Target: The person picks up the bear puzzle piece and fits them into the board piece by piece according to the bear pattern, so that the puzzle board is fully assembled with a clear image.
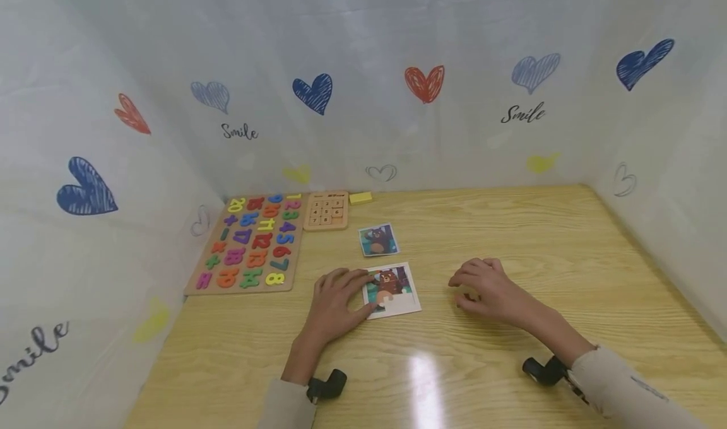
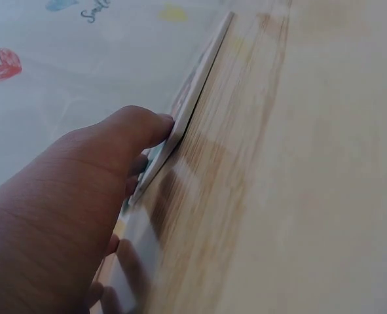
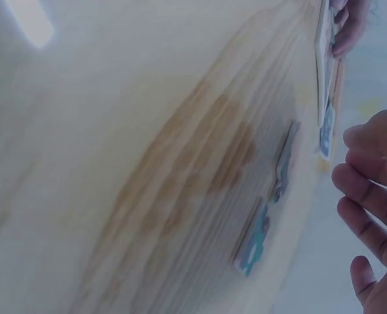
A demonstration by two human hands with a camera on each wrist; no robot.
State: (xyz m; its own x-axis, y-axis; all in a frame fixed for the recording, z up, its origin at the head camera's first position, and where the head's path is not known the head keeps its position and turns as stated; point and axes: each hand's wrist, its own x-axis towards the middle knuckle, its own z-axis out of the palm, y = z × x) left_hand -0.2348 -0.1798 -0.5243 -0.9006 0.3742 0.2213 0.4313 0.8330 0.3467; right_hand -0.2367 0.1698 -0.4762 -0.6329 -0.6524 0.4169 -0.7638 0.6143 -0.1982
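Note:
A jigsaw board [image 1: 402,304] in a white frame lies on the table with a partly filled bear picture, its lower right part bare. My left hand [image 1: 336,304] rests at the board's left side, fingers spread over its edge. In the left wrist view the thumb [image 2: 137,127] touches the board's rim [image 2: 196,88]. My right hand [image 1: 490,293] hovers right of the board with loosely bent fingers and nothing in them. Below it, the right wrist view shows two loose jigsaw pieces [image 3: 252,239] on the table; in the head view the hand hides them.
A bear picture card [image 1: 378,240] lies behind the board. Farther left are a number board [image 1: 241,288] with colourful digits and a wooden sliding number puzzle [image 1: 326,211]. A yellow block [image 1: 360,197] is near the table's back edge. White curtains [image 1: 363,25] enclose the table [image 1: 539,227].

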